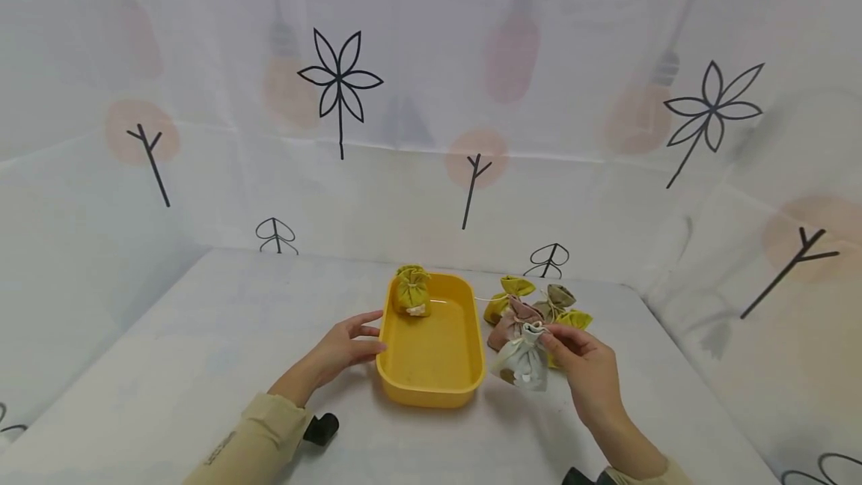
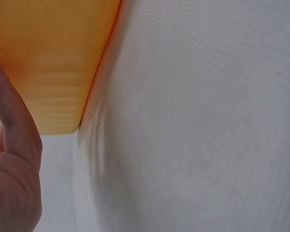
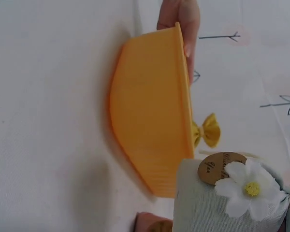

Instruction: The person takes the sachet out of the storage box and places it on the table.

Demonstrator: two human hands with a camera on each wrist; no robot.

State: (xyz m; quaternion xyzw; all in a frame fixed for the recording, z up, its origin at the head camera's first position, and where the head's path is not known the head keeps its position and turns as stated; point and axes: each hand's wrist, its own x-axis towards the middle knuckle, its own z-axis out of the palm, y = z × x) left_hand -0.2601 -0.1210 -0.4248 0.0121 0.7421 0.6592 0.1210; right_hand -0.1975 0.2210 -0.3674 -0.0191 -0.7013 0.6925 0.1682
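Observation:
My right hand (image 1: 592, 376) pinches the gathered neck of a pale grey-blue drawstring pouch (image 1: 525, 365) just right of the yellow box (image 1: 431, 399). A white flower (image 3: 251, 188) and a round brown tag (image 3: 215, 166) decorate its front in the right wrist view. On the box's left side, my left hand (image 1: 343, 350) rests extended fingers at the rim; in the left wrist view one finger (image 2: 9, 106) lies against the outer wall. Inside the box, a mustard-yellow pouch (image 1: 412, 294) stands at the far left corner.
Behind the pale pouch, a cluster on the white table (image 1: 222, 335) includes a mustard pouch (image 1: 515, 287), a dusty-pink pouch (image 1: 505, 331), a khaki pouch (image 1: 559, 298) and a bright yellow pouch (image 1: 575, 318). A printed cloth (image 1: 417, 96) encloses the back and sides.

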